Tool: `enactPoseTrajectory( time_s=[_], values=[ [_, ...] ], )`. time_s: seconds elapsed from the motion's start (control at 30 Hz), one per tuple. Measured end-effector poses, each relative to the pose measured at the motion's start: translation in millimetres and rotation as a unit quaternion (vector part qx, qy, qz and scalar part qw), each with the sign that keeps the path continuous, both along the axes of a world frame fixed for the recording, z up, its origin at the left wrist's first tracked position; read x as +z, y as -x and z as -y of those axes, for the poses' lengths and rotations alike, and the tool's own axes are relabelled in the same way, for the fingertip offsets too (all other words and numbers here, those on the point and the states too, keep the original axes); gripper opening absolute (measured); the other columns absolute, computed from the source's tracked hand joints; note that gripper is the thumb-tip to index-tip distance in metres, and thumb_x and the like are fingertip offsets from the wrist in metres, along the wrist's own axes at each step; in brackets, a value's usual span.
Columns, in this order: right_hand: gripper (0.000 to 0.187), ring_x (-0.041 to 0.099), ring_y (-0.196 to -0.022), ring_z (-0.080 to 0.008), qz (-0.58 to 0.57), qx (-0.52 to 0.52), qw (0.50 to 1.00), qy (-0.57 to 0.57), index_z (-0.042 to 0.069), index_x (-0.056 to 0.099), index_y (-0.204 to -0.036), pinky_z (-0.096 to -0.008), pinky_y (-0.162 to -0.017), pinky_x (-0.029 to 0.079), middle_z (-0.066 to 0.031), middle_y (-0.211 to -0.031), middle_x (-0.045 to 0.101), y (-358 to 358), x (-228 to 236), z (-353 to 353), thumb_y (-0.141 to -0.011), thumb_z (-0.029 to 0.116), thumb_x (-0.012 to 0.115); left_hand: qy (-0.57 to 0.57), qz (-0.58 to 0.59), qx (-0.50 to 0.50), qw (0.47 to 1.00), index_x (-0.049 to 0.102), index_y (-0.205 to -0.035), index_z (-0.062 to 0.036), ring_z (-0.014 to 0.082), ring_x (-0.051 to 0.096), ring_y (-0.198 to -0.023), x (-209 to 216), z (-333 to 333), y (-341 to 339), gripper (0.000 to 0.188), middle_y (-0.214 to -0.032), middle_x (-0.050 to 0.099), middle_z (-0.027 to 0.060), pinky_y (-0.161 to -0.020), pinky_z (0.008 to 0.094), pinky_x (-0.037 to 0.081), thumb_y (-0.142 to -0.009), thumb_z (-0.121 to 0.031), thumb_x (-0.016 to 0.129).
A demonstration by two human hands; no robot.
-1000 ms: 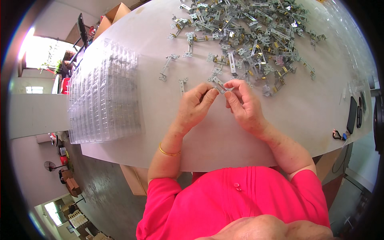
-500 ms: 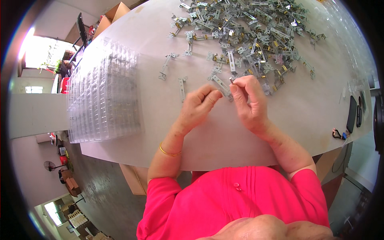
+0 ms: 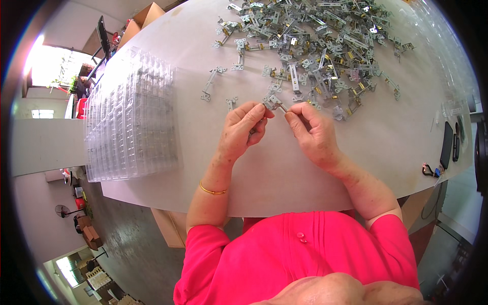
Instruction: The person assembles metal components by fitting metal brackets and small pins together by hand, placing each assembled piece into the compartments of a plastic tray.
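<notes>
Grey metal bracket (image 3: 273,100) sits between the hands above the pale tabletop (image 3: 201,152), just short of the heap of brackets (image 3: 325,48). The left hand (image 3: 240,131) appears to grip its near edge; the right hand (image 3: 316,136) pinches a slim metal piece (image 3: 283,108), perhaps part of it. The step in hand looks like fine two-handed work, calling for steady, aligned fingertips.

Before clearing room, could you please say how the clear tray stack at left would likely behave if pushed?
The tray stack looks clear and thin-walled, so probably light for its size; its many layers might slide apart; its ribbing suggests some stiffness.
</notes>
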State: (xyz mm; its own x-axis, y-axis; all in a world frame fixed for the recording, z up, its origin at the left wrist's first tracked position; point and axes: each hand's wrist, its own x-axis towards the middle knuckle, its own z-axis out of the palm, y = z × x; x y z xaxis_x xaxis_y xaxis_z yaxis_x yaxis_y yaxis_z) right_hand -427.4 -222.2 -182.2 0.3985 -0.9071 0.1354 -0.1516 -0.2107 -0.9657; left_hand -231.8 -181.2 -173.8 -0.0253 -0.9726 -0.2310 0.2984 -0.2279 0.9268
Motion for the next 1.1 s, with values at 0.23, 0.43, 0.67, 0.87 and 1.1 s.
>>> enactPoseTrajectory(
  time_s=[0.23, 0.43, 0.67, 0.87, 1.1],
  values=[
    [0.008, 0.056, -0.060, -0.0121, 0.012, 0.018, 1.000, 0.001, 0.004, 0.060, -0.101, -0.0290, -0.056, 0.045, -0.0063, -0.069, 0.060, -0.4, -6.1, 1.4, -0.096, 0.010, 0.063, 0.070, 0.135, -0.021, 0.988, 0.064, -0.095, -0.0003, 0.0028, 0.035, -0.050, 3.2, -1.8, -4.3, 0.031, -0.063, 0.045, -0.0053, -0.044, 0.0203, 0.026, -0.105, -0.027, 0.051],
    [0.016, 0.055, -0.062, -0.0102, 0.045, 0.067, 0.990, -0.115, 0.003, 0.057, -0.114, -0.0271, -0.058, 0.047, -0.0034, -0.074, 0.061, -0.7, -3.6, 2.5, -0.101, 0.010, 0.052, 0.083, 0.193, -0.042, 0.977, 0.066, -0.095, -0.0021, 0.0021, 0.039, -0.053, 3.0, -4.1, 0.3, 0.028, -0.063, 0.046, -0.0063, -0.047, 0.0194, 0.029, -0.103, -0.027, 0.055],
    [0.021, 0.056, -0.072, -0.0090, 0.160, 0.131, 0.948, -0.243, 0.003, 0.059, -0.116, -0.0249, -0.064, 0.049, -0.0022, -0.086, 0.063, 4.8, -3.1, 7.0, -0.101, 0.008, 0.045, 0.085, 0.219, -0.078, 0.969, 0.067, -0.094, -0.0022, 0.0021, 0.039, -0.054, 2.4, -3.2, -1.2, 0.029, -0.061, 0.046, -0.0069, -0.047, 0.0206, 0.029, -0.102, -0.029, 0.058],
    [0.013, 0.056, -0.077, -0.0071, 0.125, 0.134, 0.960, -0.212, 0.003, 0.060, -0.104, -0.0240, -0.068, 0.049, -0.0014, -0.087, 0.062, 4.5, -1.9, 8.8, -0.101, 0.013, 0.051, 0.055, 0.224, -0.132, 0.964, 0.067, -0.093, -0.0023, 0.0028, 0.039, -0.054, 5.1, -6.4, -4.9, 0.029, -0.063, 0.047, -0.0063, -0.047, 0.0218, 0.030, -0.101, -0.029, 0.059],
    [0.006, 0.058, -0.083, -0.0072, 0.138, 0.073, 0.983, -0.090, 0.003, 0.058, -0.096, -0.0261, -0.075, 0.049, -0.0035, -0.091, 0.063, 3.0, -5.7, 5.5, -0.098, 0.009, 0.059, 0.028, 0.175, -0.182, 0.967, 0.067, -0.094, -0.0013, 0.0029, 0.040, -0.053, 7.0, -5.3, -2.5, 0.031, -0.064, 0.047, -0.0058, -0.046, 0.0214, 0.030, -0.101, -0.030, 0.059]
  ],
)
